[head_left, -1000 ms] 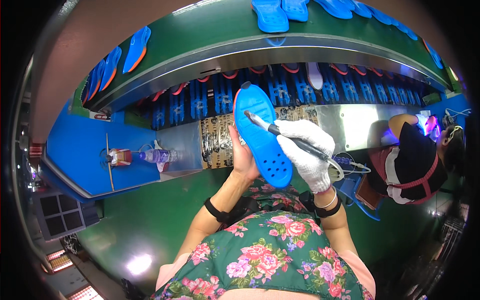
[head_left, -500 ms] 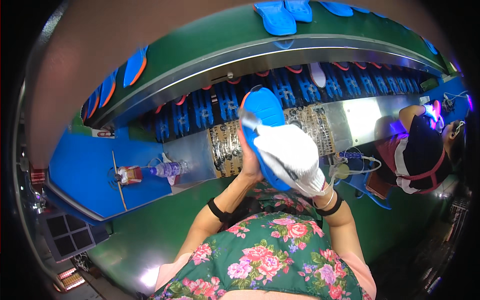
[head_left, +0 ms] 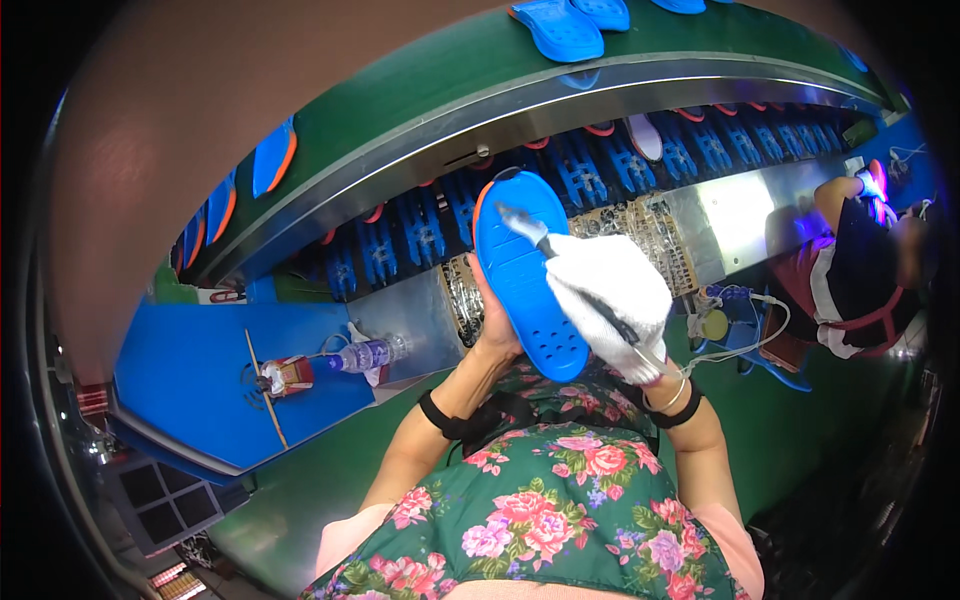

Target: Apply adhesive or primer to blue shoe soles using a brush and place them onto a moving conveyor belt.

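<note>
My bare left hand (head_left: 494, 318) grips a blue shoe sole (head_left: 510, 265) from beneath and along its left edge. The sole has an orange rim at the toe and small holes at the heel end. In a white knit glove, my right hand (head_left: 618, 290) is closed around a brush (head_left: 530, 230) with a dark handle. Its pale bristles lie over the upper half of the sole; whether they touch it is hard to tell. The glove covers part of the sole's right side.
Beyond my hands runs a green conveyor belt (head_left: 420, 110) carrying blue soles (head_left: 558, 30). Below it stands a row of blue clamps (head_left: 580, 178). A plastic bottle (head_left: 368, 354) lies on the blue table (head_left: 190, 375) at left. Another person (head_left: 850, 280) works at right.
The brush and gloved hand have shifted down and right across the sole, uncovering its holed heel end. The view has tilted slightly. Both grips stay the same.
</note>
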